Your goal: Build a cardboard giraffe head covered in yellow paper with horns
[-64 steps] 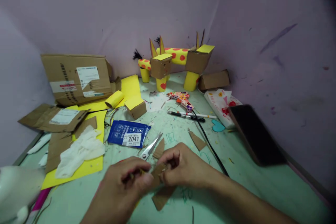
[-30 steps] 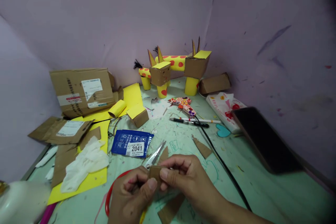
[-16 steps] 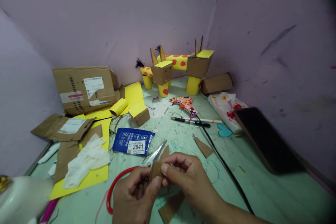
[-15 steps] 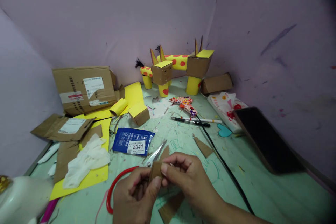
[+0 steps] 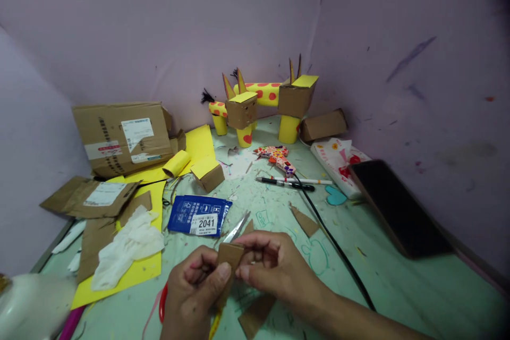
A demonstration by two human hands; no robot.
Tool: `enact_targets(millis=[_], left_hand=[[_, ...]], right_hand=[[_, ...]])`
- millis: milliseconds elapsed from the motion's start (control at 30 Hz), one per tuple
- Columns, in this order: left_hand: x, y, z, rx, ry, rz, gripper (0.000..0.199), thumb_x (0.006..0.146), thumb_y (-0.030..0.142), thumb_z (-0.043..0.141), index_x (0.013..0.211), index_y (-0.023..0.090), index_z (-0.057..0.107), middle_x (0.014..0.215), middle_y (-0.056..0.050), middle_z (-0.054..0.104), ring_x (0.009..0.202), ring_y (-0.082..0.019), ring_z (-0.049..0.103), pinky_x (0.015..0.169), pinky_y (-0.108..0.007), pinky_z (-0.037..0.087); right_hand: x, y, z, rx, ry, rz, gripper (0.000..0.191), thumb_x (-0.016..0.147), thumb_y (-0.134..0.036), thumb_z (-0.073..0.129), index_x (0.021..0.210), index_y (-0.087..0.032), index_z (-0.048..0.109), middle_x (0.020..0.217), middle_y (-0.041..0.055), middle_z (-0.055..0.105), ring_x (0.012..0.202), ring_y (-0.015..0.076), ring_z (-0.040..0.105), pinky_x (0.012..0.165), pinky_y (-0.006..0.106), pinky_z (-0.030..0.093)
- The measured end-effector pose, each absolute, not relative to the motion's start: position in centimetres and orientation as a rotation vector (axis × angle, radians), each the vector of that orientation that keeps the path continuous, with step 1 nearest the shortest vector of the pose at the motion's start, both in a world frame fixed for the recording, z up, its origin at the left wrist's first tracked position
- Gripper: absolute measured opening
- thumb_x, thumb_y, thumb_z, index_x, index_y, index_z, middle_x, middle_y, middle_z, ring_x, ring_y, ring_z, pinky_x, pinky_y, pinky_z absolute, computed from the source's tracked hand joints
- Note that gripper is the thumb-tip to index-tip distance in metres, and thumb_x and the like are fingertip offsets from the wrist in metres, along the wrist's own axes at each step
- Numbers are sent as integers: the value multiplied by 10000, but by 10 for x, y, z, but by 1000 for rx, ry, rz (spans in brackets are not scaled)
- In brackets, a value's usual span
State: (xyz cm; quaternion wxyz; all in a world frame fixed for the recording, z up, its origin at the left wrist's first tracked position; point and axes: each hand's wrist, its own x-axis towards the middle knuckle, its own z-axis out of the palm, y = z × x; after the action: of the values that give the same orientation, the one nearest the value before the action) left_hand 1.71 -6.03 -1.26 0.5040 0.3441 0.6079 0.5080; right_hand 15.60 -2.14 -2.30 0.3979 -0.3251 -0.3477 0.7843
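Between my two hands is a small folded piece of brown cardboard (image 5: 230, 256). My left hand (image 5: 195, 287) grips it, thumb pressed on its face. The fingers of my right hand (image 5: 274, 265) pinch its right edge. Behind the hands lie scissors (image 5: 238, 228) with silver blades and red handles, partly covered by my left hand. A cardboard scrap (image 5: 257, 314) is on the table under my right wrist, and a pointed cardboard piece (image 5: 305, 220) lies further right.
Two yellow, red-spotted animal figures (image 5: 241, 111) with cardboard box heads stand at the back. A patterned glue gun (image 5: 279, 156) trails a black cable. A blue packet (image 5: 199, 216), yellow paper and cardboard are at left. A dark phone (image 5: 398, 207) rests at right.
The cardboard piece has turned more upright, showing its broad face and top edge. My left thumb has shifted onto that face. The whole view has moved slightly.
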Motion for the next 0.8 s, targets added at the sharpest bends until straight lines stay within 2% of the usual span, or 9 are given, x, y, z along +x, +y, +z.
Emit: enact_targets(millis=[200, 433, 600, 800], left_hand=[[21, -63, -16, 840, 1447, 1205, 286, 605, 383, 734, 606, 155, 562, 552, 0, 579, 515, -112, 500, 486, -209, 375], [27, -65, -8, 849, 1477, 1237, 300, 589, 380, 751, 591, 156, 551, 517, 37, 490, 482, -77, 409, 454, -185, 322], [29, -66, -4, 827, 1459, 1228, 309, 567, 382, 760, 572, 155, 552, 506, 40, 469, 480, -79, 387, 448, -190, 312], [26, -67, -12, 899, 1462, 1191, 306, 612, 399, 724, 558, 161, 539, 467, 53, 422, 441, -69, 343, 452, -200, 290]], right_hand=[[154, -22, -23, -984, -918, 1844, 252, 532, -283, 784, 744, -165, 718, 673, 14, 687, 610, 132, 601, 621, 280, 459], [158, -23, -20, -999, -976, 1842, 210, 572, -304, 769, 716, -157, 730, 675, 26, 702, 607, 134, 605, 611, 272, 456], [159, -23, -20, -988, -943, 1856, 184, 563, -276, 765, 679, -148, 700, 607, -3, 661, 549, 106, 560, 555, 237, 417], [156, -25, -18, -1028, -923, 1844, 209, 505, -244, 772, 632, -154, 632, 536, -41, 588, 499, 83, 489, 513, 224, 374]])
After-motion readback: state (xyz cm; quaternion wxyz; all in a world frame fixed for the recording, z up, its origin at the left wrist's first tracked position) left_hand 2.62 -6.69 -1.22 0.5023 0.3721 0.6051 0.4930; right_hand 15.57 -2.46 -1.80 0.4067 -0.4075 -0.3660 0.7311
